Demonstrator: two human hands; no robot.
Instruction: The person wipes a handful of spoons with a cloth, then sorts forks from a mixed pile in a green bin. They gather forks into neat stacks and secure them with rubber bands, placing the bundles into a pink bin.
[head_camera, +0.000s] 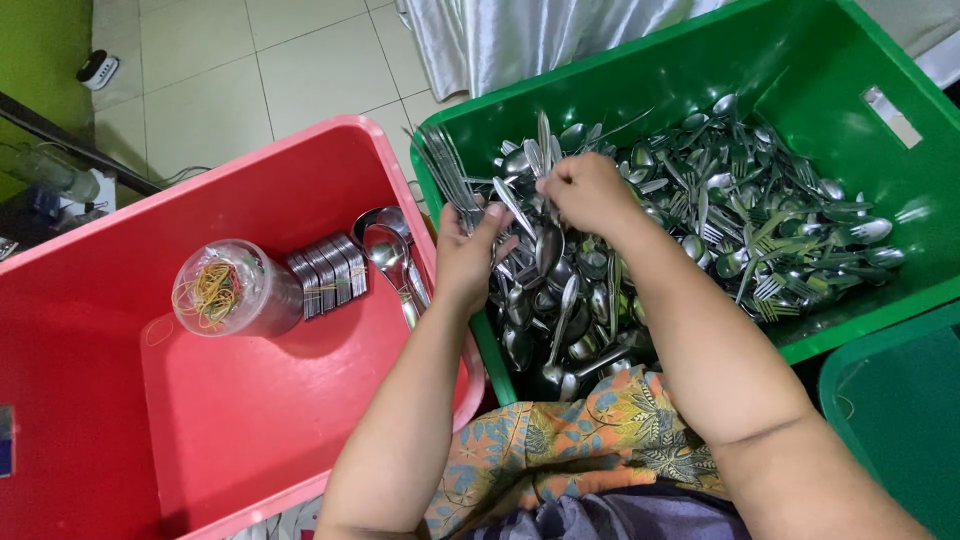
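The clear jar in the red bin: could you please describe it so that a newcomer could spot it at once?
Find the red bin left of the green bin full of cutlery. The clear jar lies on its side on the red floor, beside a bundled stack of spoons. Alone there, it is see-through and holds rubber bands.

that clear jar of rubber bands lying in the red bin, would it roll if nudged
Probably: the clear jar lies on its side, round-walled, on the red bin's smooth floor. The bundled spoons touching its right side might stop it. Holding only rubber bands, it is likely light.
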